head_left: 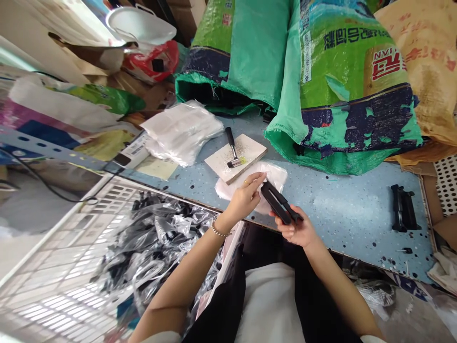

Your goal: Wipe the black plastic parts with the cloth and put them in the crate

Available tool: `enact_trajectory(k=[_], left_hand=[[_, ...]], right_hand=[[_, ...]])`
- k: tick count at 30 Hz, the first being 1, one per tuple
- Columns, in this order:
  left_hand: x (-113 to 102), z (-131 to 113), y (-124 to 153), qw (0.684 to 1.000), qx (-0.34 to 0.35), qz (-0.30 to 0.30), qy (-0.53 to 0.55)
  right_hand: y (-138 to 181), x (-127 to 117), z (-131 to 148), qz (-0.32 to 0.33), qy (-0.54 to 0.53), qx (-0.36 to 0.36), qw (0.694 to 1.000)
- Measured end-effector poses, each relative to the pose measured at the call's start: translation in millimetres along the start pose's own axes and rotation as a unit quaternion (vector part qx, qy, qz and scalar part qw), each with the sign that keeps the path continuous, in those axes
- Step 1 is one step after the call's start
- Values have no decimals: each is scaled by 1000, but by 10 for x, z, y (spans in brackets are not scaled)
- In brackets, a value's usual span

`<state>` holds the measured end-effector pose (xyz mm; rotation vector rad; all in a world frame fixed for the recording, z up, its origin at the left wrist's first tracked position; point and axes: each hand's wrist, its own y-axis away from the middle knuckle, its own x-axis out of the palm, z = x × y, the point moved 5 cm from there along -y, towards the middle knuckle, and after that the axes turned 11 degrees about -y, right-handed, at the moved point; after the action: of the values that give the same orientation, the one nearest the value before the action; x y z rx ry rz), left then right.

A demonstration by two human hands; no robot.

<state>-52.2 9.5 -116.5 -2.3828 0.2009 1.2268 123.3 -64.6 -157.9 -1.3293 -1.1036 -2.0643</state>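
My right hand (298, 229) holds a long black plastic part (277, 208) with a slot along it, tilted over the front edge of the table. The fingers of my left hand (245, 194) are pinched together at the part's upper end; whatever lies between the fingertips is too small to make out. Beneath the hands lies a stack of thin clear plastic bags (276, 176). Just beyond, a small hammer (233, 147) with a black handle rests on a pale board (250, 148) sprinkled with bits.
Another black part (404, 208) stands at the table's right end. Green woven sacks (250, 52) line the back. A pile of clear bags (183, 126) sits left of the board. Below left, a white crate (71, 238) contains many bagged black parts (157, 238).
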Motion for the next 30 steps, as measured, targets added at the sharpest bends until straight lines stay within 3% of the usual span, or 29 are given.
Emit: enact_trajectory(k=[4, 6, 10, 12, 15, 17, 20, 26, 28, 30], left_hand=[[7, -428, 237, 985, 166, 18, -38], [31, -573, 343, 980, 194, 22, -26], [74, -669, 440, 980, 196, 11, 34], [68, -658, 446, 982, 177, -9, 68], [-16, -552, 429, 989, 62, -80, 110], [-71, -482, 435, 982, -20, -114, 151], [-95, -476, 459, 965, -55, -125, 224], [16, -553, 509, 954, -53, -102, 275], [38, -614, 491, 966, -29, -66, 248], [-10, -678, 471, 976, -2, -34, 217]], right_hand=[[-278, 13, 156, -55, 17, -63, 996], [-286, 11, 227, -122, 60, -138, 981], [-14, 162, 230, -214, 270, -286, 894], [162, 300, 156, -206, 371, -315, 849], [339, 447, 80, -169, 465, -317, 809], [417, 479, 167, -196, 496, -369, 761], [429, 510, 384, -244, 528, -454, 675], [358, 800, 498, -142, 629, -516, 564], [402, 898, 435, -108, 650, -515, 548], [465, 977, 356, -63, 661, -502, 555]])
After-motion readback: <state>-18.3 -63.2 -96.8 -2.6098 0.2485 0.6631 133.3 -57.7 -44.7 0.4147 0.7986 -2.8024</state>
